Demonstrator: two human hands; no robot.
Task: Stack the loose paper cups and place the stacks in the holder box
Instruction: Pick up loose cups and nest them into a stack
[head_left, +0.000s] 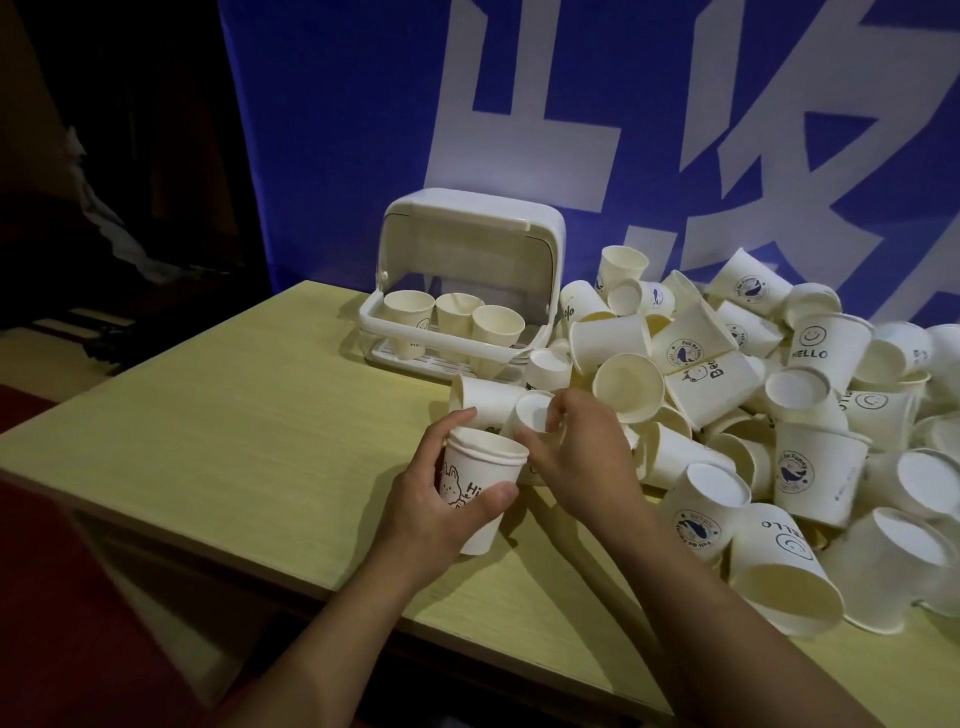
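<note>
Cups nest best rim up, so keep the small stack (480, 488) that your left hand (441, 499) grips round its side steady and upright. Your right hand (576, 457), just beside it, curls its fingers onto a loose cup (532, 413) at the near edge of the heap (779, 415); turn that cup mouth-up before dropping it in. At the table's (234, 441) far edge, beyond both hands, the holder box (467, 280) stands open with three stacks inside.

The pile of loose cups (753, 415) is running off the right edge, the banner (571, 130) lettering is getting cropped, and the right hand (576, 447) is hiding a cup (532, 413) it reaches.
</note>
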